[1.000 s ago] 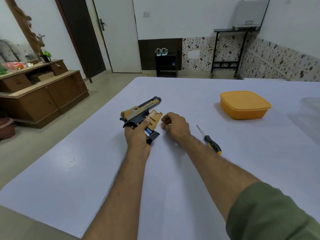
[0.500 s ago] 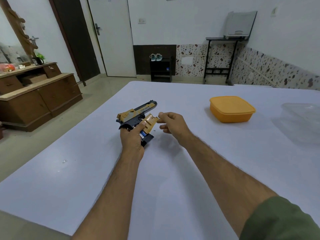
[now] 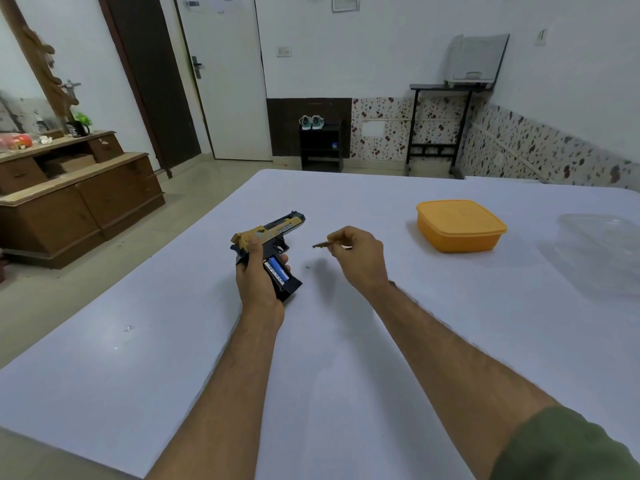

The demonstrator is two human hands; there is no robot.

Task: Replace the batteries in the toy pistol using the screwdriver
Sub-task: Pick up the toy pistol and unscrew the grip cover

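Since 0.5 s ago the battery cover (image 3: pixel 321 244) has come off the toy pistol (image 3: pixel 268 249): it sat against the handle then, now it's pinched in the right hand (image 3: pixel 358 258), pulled clear to abt 3 o'clock of the pistol. The camera has also tilted, so more wall shows, and no screwdriver is in view.

Largest first. White tabletop (image 3: pixel 173 358) fills the lower frame. Orange box (image 3: pixel 460 225) w/ lid on sits at abt 2 o'clock from the hands, well apart. A clear plastic container (image 3: pixel 599 251) lies at far 3 o'clock, partly cut off. The pistol is near centre, barrel pointing to abt 1 o'clock, handle toward the person. Left hand (image 3: pixel 258 282) has a closed grip round the handle and rear, thumb up the side. The battery bay is open, w/ blue batteries (image 3: pixel 277 268) seated inside. The right hand's grip is a fingertip pinch on the thin tan cover, held above the tabletop. A tiny dark speck (image 3: pixel 307 268) lies between the hands, poss. the screw, but it's too small to tell.

Risks, as I judge them: if that speck is the screw, a sleeve or forearm sweep could roll it off the tabletop. The cover is held only by its edge, so it could slip and drop. Tipping the pistol to free the batteries may let them fall and roll. New cells put in w/ wrong polarity would leave the toy dead.
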